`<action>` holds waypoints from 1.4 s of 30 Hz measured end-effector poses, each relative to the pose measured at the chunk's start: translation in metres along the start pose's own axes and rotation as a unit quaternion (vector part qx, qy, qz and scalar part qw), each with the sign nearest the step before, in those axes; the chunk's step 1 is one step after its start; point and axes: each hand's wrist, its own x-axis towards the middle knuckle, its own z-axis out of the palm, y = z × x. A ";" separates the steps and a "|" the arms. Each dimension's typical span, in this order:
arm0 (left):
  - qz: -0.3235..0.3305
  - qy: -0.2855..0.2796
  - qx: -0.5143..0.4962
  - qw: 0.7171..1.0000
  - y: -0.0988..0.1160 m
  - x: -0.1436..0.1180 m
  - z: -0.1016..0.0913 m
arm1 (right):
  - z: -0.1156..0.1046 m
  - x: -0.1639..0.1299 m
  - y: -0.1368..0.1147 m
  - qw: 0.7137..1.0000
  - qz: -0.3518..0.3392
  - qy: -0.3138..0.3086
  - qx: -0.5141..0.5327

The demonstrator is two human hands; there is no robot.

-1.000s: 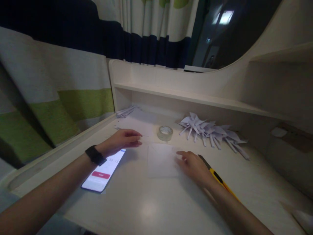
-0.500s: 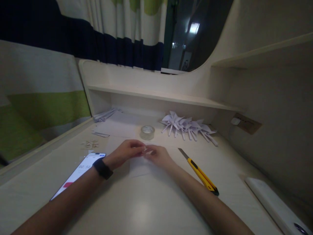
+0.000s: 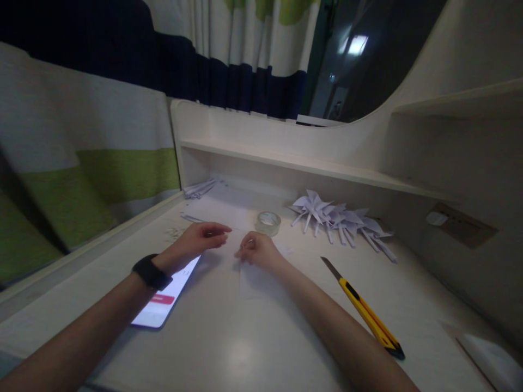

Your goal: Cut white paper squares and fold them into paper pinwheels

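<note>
My left hand (image 3: 204,237) hovers over the desk with thumb and fingers apart, and nothing shows in it. To its right, my right hand (image 3: 259,250) has its fingertips pinched together above a white paper sheet (image 3: 252,284). Whatever those fingers hold, if anything, is too small to make out. Just behind the right hand stands a roll of clear tape (image 3: 268,223). Small pale pieces (image 3: 174,234) lie scattered left of my left hand. A lit phone (image 3: 161,313) is partly hidden beneath my left wrist, which wears a black watch (image 3: 152,272).
Several white paper pinwheels (image 3: 339,218) lie in a row at the back right. A yellow box cutter (image 3: 370,318) rests right of my right forearm, its blade out. Thin paper sticks (image 3: 200,189) are piled at the back left. A shelf (image 3: 302,162) spans the back.
My hands, together before, have come apart: the left has drawn back to the left and opened. The camera has turned left, so the desk items appear farther right.
</note>
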 end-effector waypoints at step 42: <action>0.022 -0.066 -0.058 0.996 0.029 -0.007 0.019 | -0.014 -0.037 -0.045 0.990 -0.139 -0.033 -0.009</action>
